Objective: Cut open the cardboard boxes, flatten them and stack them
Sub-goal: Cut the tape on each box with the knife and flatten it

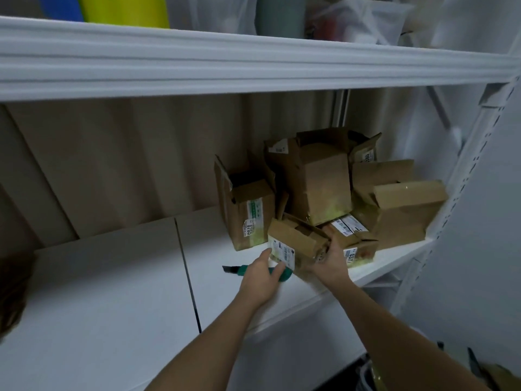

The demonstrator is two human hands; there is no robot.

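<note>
Overhead, a thick white upper shelf spans the view; below it the white lower shelf is the landmark for everything else. Toward that shelf's right end sits a heap of cardboard boxes, flaps loose, several bearing white labels (one reads 0765). At the front of the heap, near the shelf's front edge, is a small labelled box. The right hand curls around this box's right end; the left hand touches its labelled left end with straight, slightly spread fingers. Under the left hand, flat on the shelf, lies a green-handled cutter, dark blade tip pointing left.
</note>
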